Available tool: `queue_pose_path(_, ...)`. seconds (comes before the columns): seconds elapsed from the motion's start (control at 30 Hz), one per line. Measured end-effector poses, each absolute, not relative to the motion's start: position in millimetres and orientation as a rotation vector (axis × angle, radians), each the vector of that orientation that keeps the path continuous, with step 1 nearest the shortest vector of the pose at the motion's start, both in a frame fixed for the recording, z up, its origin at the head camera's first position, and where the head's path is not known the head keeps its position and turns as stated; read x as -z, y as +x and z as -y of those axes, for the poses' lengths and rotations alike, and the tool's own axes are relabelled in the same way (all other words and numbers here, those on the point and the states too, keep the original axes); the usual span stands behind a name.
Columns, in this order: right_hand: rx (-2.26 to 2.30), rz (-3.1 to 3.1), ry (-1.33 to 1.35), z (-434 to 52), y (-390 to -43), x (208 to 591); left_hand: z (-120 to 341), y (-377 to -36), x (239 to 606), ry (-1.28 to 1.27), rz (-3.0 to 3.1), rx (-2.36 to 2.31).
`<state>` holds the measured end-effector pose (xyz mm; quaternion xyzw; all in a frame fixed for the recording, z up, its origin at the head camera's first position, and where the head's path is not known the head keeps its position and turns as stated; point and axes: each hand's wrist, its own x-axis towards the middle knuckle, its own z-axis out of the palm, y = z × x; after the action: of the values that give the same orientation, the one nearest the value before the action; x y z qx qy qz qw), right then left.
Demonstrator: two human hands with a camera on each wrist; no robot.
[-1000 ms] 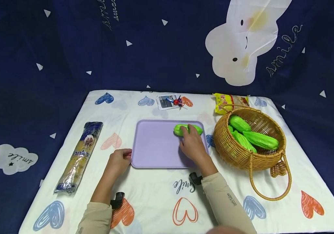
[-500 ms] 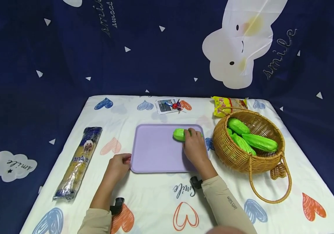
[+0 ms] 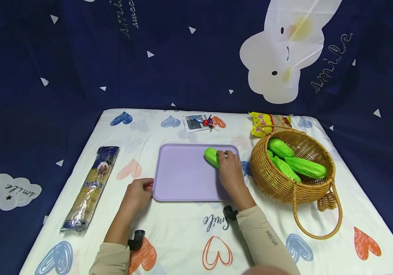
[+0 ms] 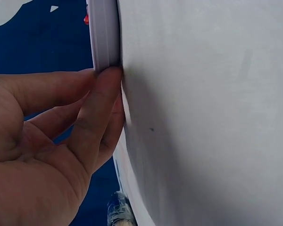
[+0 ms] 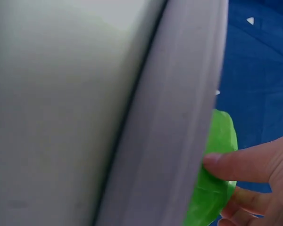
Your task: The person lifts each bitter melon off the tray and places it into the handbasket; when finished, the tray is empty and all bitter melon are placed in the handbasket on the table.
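A lilac tray lies in the middle of the table in the head view. My left hand pinches its left edge near the front corner; in the left wrist view the thumb and fingertips meet right at the rim. On the tray's back right part lies a bright green, ridged, gourd-like vegetable. My right hand grips it from above, covering its right end. The right wrist view shows the thumb pressed to the vegetable's side, other fingers behind it, partly hidden.
To the right, a wicker basket holds several similar green vegetables, its handle drooping forward. A yellow snack packet lies behind it. A pasta packet lies at the left. A paper packet and a red lollipop lie at the back.
The green vegetable has turned from lying along the tray's back edge to a slant, its right end towards me. My right hand has come slightly nearer with it; the left hand stays at the tray.
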<state>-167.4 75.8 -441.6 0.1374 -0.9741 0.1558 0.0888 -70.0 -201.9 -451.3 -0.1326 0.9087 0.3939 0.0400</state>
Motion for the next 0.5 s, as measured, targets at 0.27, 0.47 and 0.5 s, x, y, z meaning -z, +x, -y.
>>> queue_pose_path(0.27, -0.449, 2.832, 0.425, -80.1, -156.8, 437.6, 199.0, -69.5, 450.5, -0.397, -2.766, -1.208)
queue_pose_path(0.47, -0.524, 2.748, 0.471, -80.1, -141.6, 418.3, 201.2, -69.2, 447.8, -0.394, -2.759, -1.207)
queue_pose_path(0.5, -0.546, 2.743, 0.472, -80.3, -139.1, 413.9, 201.9, -69.2, 447.4, -0.394, -2.761, -1.205)
